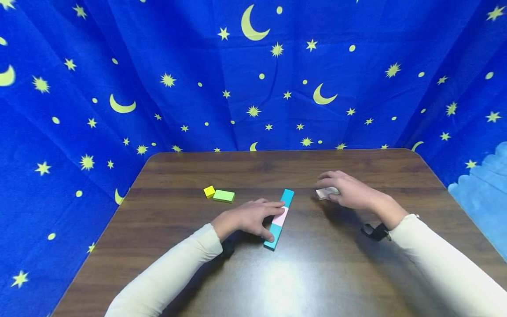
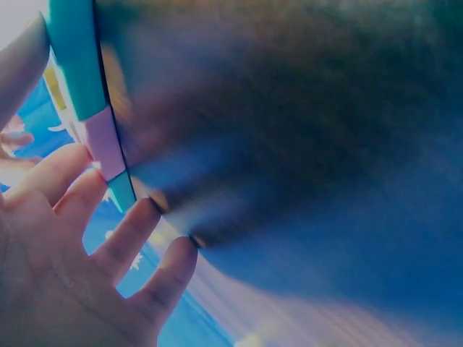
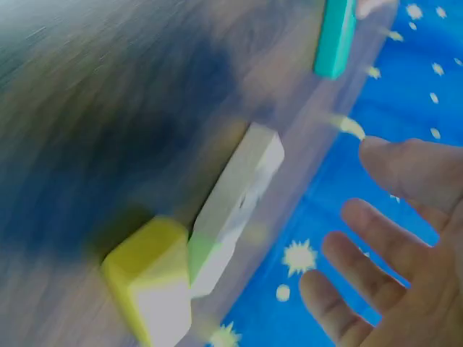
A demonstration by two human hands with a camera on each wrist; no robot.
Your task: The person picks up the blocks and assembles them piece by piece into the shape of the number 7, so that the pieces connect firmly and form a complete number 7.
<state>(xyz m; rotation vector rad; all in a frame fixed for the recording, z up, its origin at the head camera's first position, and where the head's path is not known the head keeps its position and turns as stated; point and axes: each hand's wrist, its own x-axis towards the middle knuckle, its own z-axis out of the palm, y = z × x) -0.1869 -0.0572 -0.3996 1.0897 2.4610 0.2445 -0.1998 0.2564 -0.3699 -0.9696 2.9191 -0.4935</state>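
Observation:
My left hand (image 1: 251,218) rests on a straight row of blocks. Its thumb touches the near blue block (image 1: 273,237). The index finger lies where the pink block (image 1: 280,216) meets the far blue block (image 1: 288,195). In the left wrist view the other fingers (image 2: 173,271) are spread loosely. My right hand (image 1: 350,189) hovers around a whitish block (image 1: 325,193), fingers relaxed. From the right wrist the spread fingers (image 3: 376,253) show apart from the whitish block (image 3: 246,166). Close by it stands a yellow block (image 3: 155,282), hidden under the hand in the head view.
At the left of the brown wooden table (image 1: 190,171), a small yellow block (image 1: 209,191) sits at the end of a light green block (image 1: 224,196). Blue curtains (image 1: 198,57) with stars and moons hang behind the table and at both sides.

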